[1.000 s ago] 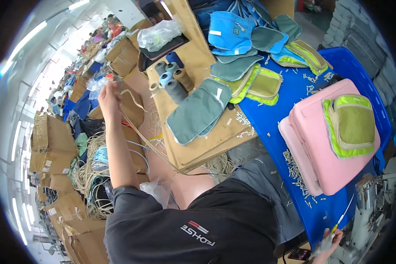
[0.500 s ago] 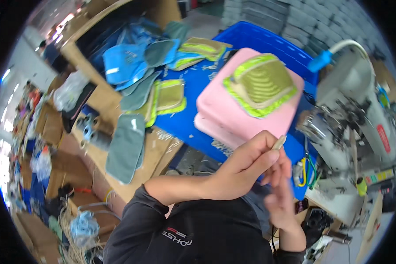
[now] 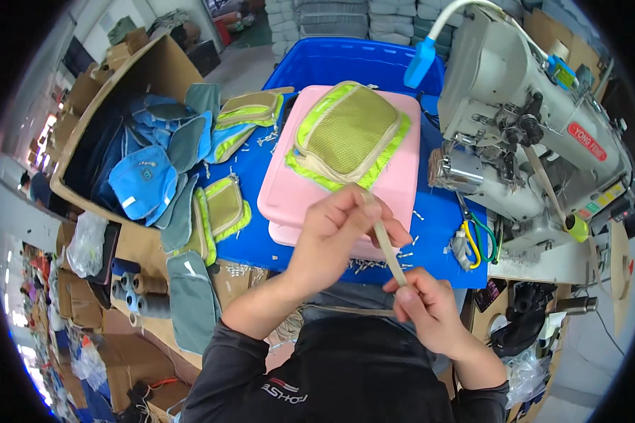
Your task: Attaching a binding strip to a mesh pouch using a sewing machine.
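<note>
A narrow beige fabric strip [image 3: 386, 248] runs at a slant between my two hands, in front of the pink container. My left hand [image 3: 331, 229] pinches its upper part between thumb and fingers. Lower down and to the right, my right hand [image 3: 430, 309] grips the other part with thumb and fingertips. Just beyond my left hand, a yellow-green mesh pouch [image 3: 353, 130] with beige edging lies on top of the pink container [image 3: 275, 187]. The pouch is not touched by either hand, as far as I can see.
To the right stands a sewing machine [image 3: 536, 120], with yellow-and-green-handled scissors [image 3: 470, 243] beside it. A blue bin [image 3: 317, 60] is behind the pink container. On the left are grey fabric pieces [image 3: 192, 296], thread spools [image 3: 150, 284] and a cardboard box [image 3: 85, 134] with blue pieces.
My hands, close together earlier, are now apart with the strip stretched between them. My right hand has come up to grip it. The whole view has turned.
</note>
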Demonstrator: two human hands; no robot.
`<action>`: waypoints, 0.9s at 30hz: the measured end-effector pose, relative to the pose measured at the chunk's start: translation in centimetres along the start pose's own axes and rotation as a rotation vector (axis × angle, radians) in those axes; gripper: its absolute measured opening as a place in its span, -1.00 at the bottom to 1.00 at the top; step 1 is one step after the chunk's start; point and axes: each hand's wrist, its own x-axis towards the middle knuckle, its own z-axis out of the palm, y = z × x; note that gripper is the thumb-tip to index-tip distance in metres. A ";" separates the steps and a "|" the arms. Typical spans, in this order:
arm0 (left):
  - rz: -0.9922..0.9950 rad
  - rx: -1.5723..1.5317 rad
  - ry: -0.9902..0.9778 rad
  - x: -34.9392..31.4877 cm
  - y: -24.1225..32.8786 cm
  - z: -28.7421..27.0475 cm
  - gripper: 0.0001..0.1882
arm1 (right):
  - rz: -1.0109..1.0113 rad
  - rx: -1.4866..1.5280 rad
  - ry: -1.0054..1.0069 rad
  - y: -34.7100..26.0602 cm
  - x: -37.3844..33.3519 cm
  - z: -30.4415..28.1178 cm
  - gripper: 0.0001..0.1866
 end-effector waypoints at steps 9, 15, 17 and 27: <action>-0.005 0.307 -0.011 1.5 -1.7 1.5 -0.82 | 0.143 0.369 0.030 0.3 2.3 -1.5 -0.92; 0.327 1.159 0.039 4.7 0.3 -3.8 -0.87 | 0.178 0.432 -0.033 2.5 2.2 -2.5 -0.91; 0.548 1.665 -0.024 9.0 1.6 -5.9 -0.69 | 0.189 0.494 -0.021 3.4 2.5 -2.9 -0.88; -0.049 2.041 -0.357 7.8 0.6 -2.0 -0.35 | 0.107 0.539 0.091 4.6 3.1 -4.7 -0.97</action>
